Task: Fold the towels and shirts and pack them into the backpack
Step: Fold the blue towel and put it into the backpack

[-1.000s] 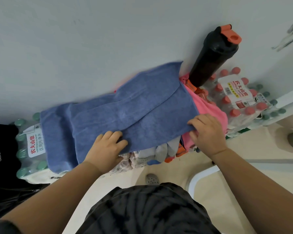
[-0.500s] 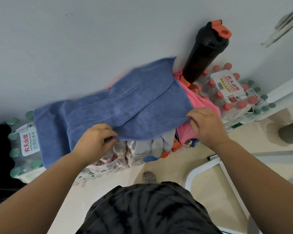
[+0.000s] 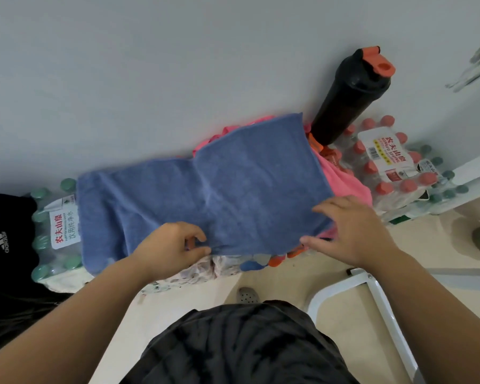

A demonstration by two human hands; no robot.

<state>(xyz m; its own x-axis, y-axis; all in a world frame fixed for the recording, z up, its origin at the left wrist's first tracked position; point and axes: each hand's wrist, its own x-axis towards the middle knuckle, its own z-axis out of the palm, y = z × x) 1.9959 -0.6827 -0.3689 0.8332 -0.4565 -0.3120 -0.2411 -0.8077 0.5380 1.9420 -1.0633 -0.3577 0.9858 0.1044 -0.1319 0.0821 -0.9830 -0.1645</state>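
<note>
A blue towel (image 3: 205, 195) lies spread over packs of bottled water against the wall. My left hand (image 3: 169, 250) pinches its near edge around the middle. My right hand (image 3: 349, 228) holds the towel's near right corner, thumb under the edge and fingers on top. A pink cloth (image 3: 347, 184) lies under the towel's right end and peeks out behind it. A black bag with a white logo (image 3: 6, 245) sits at the far left, partly cut off.
A black shaker bottle with an orange lid (image 3: 349, 92) leans on the wall behind the towel. Water packs with red caps (image 3: 388, 162) and green caps (image 3: 53, 223) flank it. A white metal frame (image 3: 372, 289) stands on the beige floor at right.
My left hand went from lying flat on the towel to pinching its near edge. The towel's left flap is pulled smoother, and the right hand shifted slightly on its corner.
</note>
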